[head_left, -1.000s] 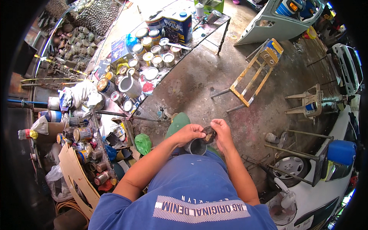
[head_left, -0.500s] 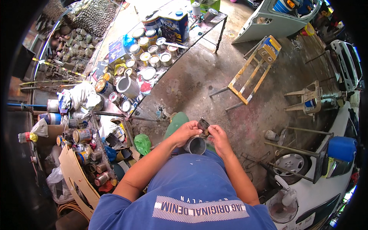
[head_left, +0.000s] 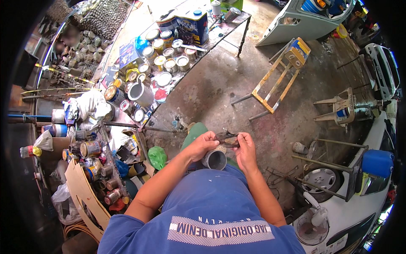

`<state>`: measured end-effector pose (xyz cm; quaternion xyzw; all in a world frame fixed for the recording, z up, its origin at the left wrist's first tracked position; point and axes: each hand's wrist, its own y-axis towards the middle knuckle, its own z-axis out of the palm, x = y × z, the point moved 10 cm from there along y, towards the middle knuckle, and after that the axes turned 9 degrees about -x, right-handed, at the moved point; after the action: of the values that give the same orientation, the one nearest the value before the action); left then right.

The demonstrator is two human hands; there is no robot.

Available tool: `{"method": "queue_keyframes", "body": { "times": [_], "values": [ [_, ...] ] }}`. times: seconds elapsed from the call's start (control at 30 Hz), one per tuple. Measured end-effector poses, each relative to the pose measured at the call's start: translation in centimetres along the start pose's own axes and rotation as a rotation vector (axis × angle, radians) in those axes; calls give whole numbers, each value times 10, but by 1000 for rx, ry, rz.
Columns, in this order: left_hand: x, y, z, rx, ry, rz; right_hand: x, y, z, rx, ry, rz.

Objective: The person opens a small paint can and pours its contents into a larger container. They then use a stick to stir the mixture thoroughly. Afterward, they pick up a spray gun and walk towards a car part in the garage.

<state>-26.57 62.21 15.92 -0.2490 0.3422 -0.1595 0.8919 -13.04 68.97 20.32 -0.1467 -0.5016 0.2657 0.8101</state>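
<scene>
Between both hands a dark, crumpled scrap (head_left: 227, 139) is stretched sideways; whether it is cloth or thin film I cannot tell. My left hand (head_left: 204, 145) pinches its left end between thumb and fingers. At its other end my right hand (head_left: 246, 151) grips the edge with fingertips. A round can (head_left: 215, 160) with a grey inside stands just below the scrap, close against my body, its mouth facing up. Part of its side is hidden by my left hand and shirt.
A table (head_left: 160, 94) at the left holds many paint cans and a large grey tub (head_left: 140, 94). Below it are stacked tins (head_left: 90, 149) and a green plastic bag (head_left: 157, 158). A yellow-stained stool (head_left: 277, 86) stands ahead right; a wheel (head_left: 320, 181) lies at right.
The dark scrap was bunched up between the fingers and is now pulled out wide. My right hand has shifted slightly to the right.
</scene>
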Motion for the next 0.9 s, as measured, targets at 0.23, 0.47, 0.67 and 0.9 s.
{"method": "queue_keyframes", "body": {
  "times": [0.23, 0.47, 0.67, 0.9],
  "values": [
    [-23, -19, 23, -102, 54, -11, -1, -5, 1, 18, -148, -9],
    [-7, -10, 21, 8, 143, -85, -5, -12, 1, 88, -287, 9],
    [0, 0, -4, -96, 89, -67, 2, -3, -16, -7, -299, -44],
    [-5, -1, 5, -95, 106, -94, 19, 3, -13, 3, -588, -164]
  ]
}}
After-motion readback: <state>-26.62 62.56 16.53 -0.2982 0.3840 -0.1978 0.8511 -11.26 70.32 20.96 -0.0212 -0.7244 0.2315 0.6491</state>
